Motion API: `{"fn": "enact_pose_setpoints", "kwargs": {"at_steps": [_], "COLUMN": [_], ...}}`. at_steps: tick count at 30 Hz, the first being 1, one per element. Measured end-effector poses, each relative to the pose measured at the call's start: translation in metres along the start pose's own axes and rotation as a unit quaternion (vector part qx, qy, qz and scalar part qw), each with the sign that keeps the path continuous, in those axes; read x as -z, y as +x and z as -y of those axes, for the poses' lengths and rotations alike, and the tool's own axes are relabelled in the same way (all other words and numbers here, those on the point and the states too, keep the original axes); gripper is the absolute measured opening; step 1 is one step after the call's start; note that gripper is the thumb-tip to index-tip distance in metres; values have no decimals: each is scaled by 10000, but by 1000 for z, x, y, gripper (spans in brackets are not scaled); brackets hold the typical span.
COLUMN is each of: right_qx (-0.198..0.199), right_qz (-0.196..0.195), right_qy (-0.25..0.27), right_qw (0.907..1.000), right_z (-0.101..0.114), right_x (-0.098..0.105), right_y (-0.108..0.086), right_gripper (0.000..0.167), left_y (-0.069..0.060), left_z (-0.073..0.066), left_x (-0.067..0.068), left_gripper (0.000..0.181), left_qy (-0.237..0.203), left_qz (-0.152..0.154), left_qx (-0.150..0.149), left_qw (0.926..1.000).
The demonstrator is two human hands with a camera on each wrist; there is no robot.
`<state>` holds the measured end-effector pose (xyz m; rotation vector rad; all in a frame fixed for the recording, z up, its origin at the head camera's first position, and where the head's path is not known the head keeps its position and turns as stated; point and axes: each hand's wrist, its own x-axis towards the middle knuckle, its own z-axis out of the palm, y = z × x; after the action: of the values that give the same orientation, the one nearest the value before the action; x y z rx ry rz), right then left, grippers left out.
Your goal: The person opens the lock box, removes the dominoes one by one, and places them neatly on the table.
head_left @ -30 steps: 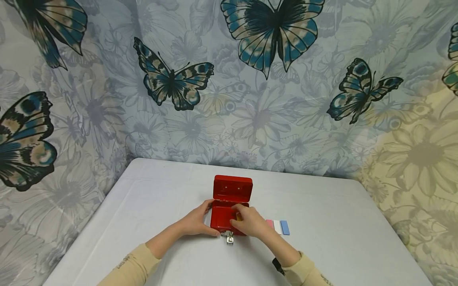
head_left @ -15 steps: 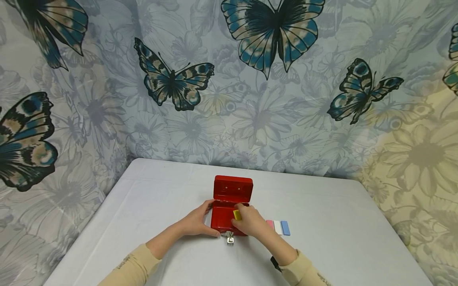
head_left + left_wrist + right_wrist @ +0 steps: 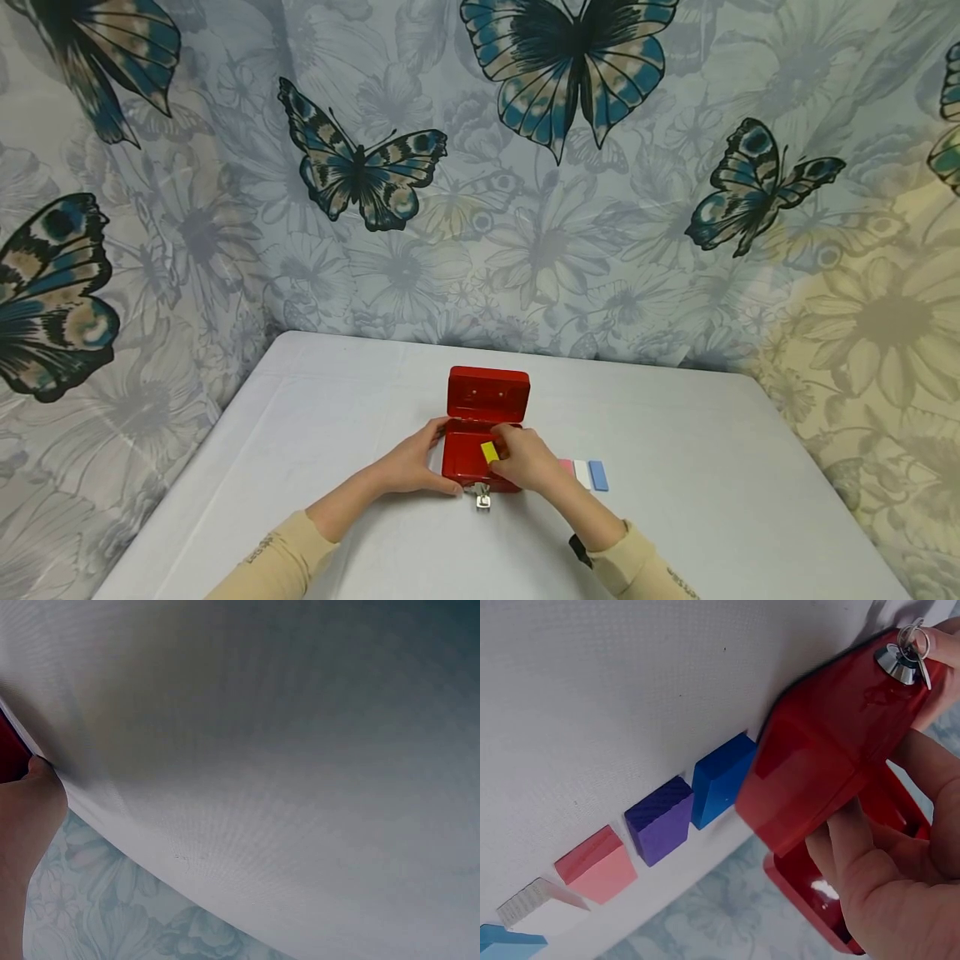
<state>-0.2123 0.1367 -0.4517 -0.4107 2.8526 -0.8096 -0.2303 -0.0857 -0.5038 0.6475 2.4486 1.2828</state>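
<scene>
A red cash box (image 3: 488, 395) stands on the table with its lid raised. The left hand (image 3: 411, 461) grips the box's left side, thumb at the front corner and fingers toward the back; in the left wrist view only part of that hand (image 3: 34, 810) shows. Over the box's interior, the right hand (image 3: 529, 461) pinches a small yellow block (image 3: 490, 452). In the right wrist view, the right hand's fingers (image 3: 851, 836) reach past the box wall, which hides the yellow block. Keys on a ring (image 3: 915, 645) hang from the front lock.
Right of the box, a row of blocks lies on the white-covered table (image 3: 697, 467): blue (image 3: 724, 780), purple (image 3: 660, 820), pink (image 3: 598, 865), white (image 3: 544, 907) and light blue (image 3: 510, 941). A black object (image 3: 580, 551) shows at the right wrist. Butterfly-patterned fabric hangs behind.
The yellow block, mostly hidden by the right fingers at first, has come into view and shifted slightly left inside the box. The left hand and the box stay put.
</scene>
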Motion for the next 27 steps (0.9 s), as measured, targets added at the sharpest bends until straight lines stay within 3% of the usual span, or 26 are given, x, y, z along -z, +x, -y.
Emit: {"fn": "enact_pose_setpoints", "kwargs": {"at_steps": [11, 20, 27], "right_qx": [256, 572, 684], "right_qz": [159, 138, 137], "right_qy": [119, 293, 382], "right_qw": [9995, 9978, 9968], "right_z": [1, -1, 2], "right_x": [-3, -9, -14], "right_y": [4, 8, 13], "right_gripper": [51, 45, 41], "left_y": [0, -1, -1], "left_z": [0, -2, -1], "left_x": [0, 1, 1], "left_gripper": [104, 104, 104], "left_qy": [-85, -111, -147], "left_qz": [1, 26, 27], "left_qx": [1, 96, 8], "left_qw": [10000, 9999, 9999]}}
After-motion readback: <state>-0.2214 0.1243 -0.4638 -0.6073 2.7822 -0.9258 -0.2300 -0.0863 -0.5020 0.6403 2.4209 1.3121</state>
